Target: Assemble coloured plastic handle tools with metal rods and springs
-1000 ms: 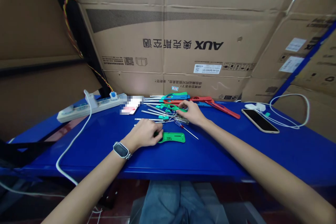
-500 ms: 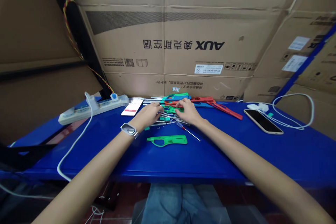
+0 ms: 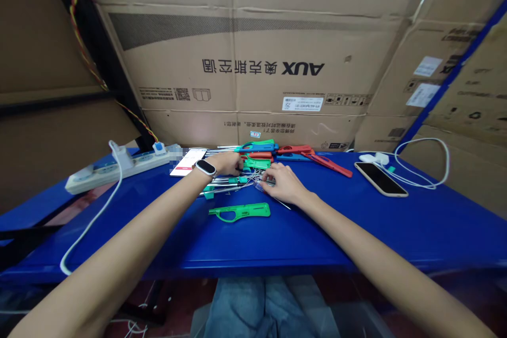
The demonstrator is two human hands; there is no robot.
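My left hand [image 3: 226, 162], with a smartwatch [image 3: 206, 168] on its wrist, reaches into the pile; its fingers are bent and closed, and what they hold is hidden. My right hand [image 3: 284, 184] curls its fingers down at thin wires [image 3: 254, 174] and the screwdriver, whose shaft [image 3: 283, 205] sticks out below; its grip is partly hidden. Between the hands lies a green lighter casing [image 3: 257, 164]. Metal lighter tubes with teal ends [image 3: 229, 181] lie below my left hand. Nearer me, another green lighter casing [image 3: 241, 212] rests alone on the blue table [image 3: 253, 245].
Red lighter casings [image 3: 328, 163] and blue ones [image 3: 259, 147] lie behind the hands. A phone with a lit screen [image 3: 189, 162] and a power strip [image 3: 122, 167] are on the left. A dark phone [image 3: 381, 179] and white cable [image 3: 430, 186] lie right. Cardboard [image 3: 253, 37] walls the back.
The view has shifted to the right. My right hand has come down over the screwdriver handle and wires. My left hand has moved off the metal tubes, farther back, with fingers more bent.
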